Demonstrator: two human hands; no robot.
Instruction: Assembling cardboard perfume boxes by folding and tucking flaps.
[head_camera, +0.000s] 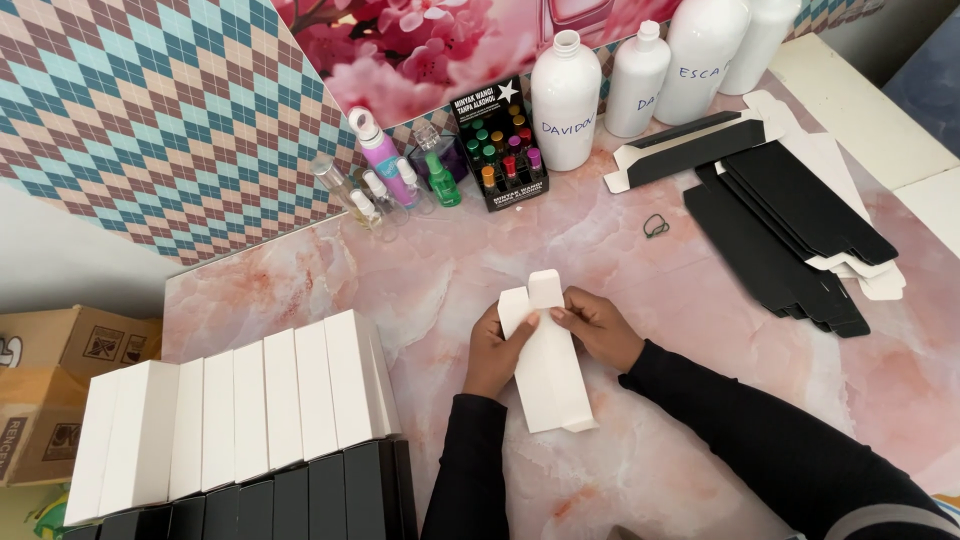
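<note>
A small white cardboard box (552, 375), long and narrow with its end flaps open, lies between both hands on the pink marble table (480, 260). My left hand (492, 352) grips its left edge with the thumb on the upper flap. My right hand (600, 325) holds the right side near the top, fingers pressing the flaps. Both arms wear black sleeves.
A row of assembled white-and-black boxes (240, 420) stands at the left. Flat black box blanks (790, 225) are stacked at the right. White plastic bottles (565, 100), small spray bottles (385, 185), a black vial display (500, 145) and a rubber band (655, 226) sit at the back. Brown cartons (50, 390) lie at the far left.
</note>
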